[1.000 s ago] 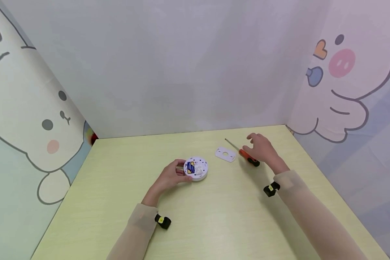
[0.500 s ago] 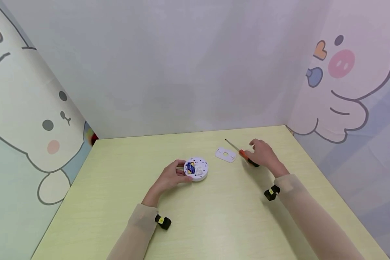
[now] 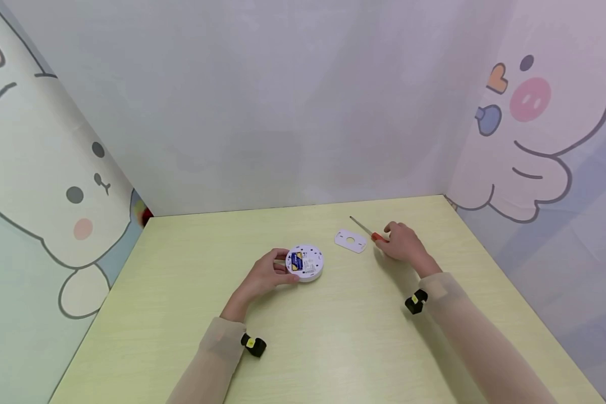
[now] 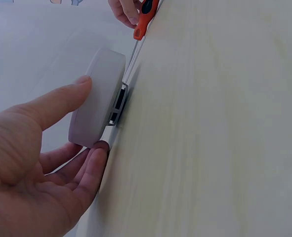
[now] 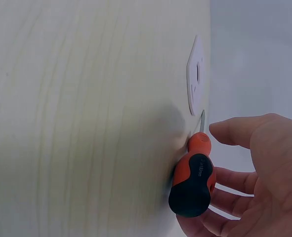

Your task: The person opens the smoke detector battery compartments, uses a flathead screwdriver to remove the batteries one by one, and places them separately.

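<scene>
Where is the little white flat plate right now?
In the head view the white plate lies flat on the table, right of centre, between the round white device and the screwdriver under the right hand.

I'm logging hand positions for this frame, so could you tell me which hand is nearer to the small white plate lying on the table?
The right hand, just right of the white plate, closing on the screwdriver. The left hand holds the round white device, farther off.
</scene>
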Demonstrator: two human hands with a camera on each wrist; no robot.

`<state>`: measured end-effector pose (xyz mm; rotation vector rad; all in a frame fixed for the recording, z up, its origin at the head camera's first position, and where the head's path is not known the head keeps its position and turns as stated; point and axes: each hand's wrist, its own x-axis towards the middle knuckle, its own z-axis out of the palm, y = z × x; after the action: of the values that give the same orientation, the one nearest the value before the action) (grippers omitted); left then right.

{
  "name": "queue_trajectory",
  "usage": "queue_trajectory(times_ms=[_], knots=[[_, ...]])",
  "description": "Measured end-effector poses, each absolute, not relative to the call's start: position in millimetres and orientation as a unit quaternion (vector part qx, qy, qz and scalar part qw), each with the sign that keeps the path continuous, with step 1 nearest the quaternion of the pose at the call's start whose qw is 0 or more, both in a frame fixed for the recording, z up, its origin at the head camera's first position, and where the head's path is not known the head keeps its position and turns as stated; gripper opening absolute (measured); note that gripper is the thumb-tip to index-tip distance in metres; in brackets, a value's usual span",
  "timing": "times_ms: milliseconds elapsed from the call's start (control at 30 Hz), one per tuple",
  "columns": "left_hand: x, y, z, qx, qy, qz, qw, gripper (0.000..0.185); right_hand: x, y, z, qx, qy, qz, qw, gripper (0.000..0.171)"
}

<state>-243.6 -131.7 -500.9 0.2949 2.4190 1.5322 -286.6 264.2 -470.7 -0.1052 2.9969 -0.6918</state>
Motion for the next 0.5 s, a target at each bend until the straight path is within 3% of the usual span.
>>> queue_trajectory(times_ms=[500], knots=[[-242.2,-131.0,-497.7,0.1,0.84,0.517,0.131,0.08,-286.1,258.4,-473.2,-0.039,0.978,-0.205,0.021,0.051]])
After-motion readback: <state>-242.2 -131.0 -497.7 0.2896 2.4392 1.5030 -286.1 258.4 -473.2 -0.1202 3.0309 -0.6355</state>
